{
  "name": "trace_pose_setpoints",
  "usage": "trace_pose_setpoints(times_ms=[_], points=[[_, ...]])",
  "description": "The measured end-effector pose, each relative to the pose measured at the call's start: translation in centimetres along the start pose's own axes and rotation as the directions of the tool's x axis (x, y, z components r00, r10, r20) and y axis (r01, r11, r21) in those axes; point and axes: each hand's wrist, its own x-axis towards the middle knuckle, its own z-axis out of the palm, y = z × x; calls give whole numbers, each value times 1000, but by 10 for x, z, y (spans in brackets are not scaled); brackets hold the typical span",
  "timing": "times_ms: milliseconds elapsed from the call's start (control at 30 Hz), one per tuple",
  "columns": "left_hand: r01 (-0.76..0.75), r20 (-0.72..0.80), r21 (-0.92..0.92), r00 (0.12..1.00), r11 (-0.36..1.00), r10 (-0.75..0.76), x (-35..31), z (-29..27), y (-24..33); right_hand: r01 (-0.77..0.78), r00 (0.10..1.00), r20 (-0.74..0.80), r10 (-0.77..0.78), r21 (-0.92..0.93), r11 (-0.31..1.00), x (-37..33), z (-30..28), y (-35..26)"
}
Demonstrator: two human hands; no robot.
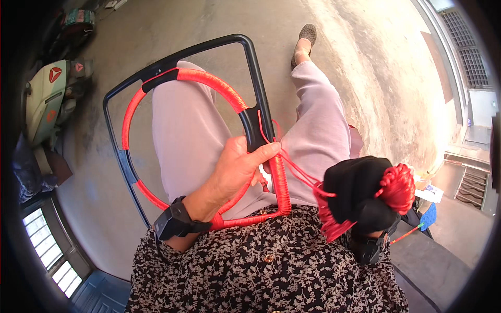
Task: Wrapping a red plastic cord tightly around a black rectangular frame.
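Across my lap lies a black frame (257, 73) with a ring inside its square outline. Red cord wrapping (209, 81) covers parts of the ring and the near right corner of the frame. My left hand (235, 164) is closed around the frame's right side, thumb pressed at the upper end of the wrapped stretch. To the right, my right hand (352, 188), in a black glove, is closed on a bundle of red cord (397, 189). Strands run from that bundle to the frame beside my left thumb. My right fingertips are hard to make out.
Scooters (47, 99) stand at the left by a wall. A blue paddle-shaped thing (428, 216) with an orange handle lies at the right, near a grey surface (438, 268). A blue panelled thing (99, 295) shows at lower left. My foot (307, 39) rests on the concrete floor (156, 26).
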Motion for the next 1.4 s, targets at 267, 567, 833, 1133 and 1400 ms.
trace_pose_setpoints(times_ms=[267,567,833,1133,1400], points=[[-44,106,-42,993,998,48,-6,1,3,-305,886,-321,335,139,942,-17,-58,31],[-17,43,-11,999,1000,17,-5,1,6,-370,750,-656,-89,-526,765,0,-63,21],[-18,55,25,998,1000,16,0,6,7,-484,807,0,590,-572,662,6,-28,56],[1,38,55,999,998,-3,8,0,-3,-244,941,-186,285,213,946,10,5,49],[-2,73,-39,997,999,5,2,2,-1,-263,845,-330,421,428,865,2,-12,56]])
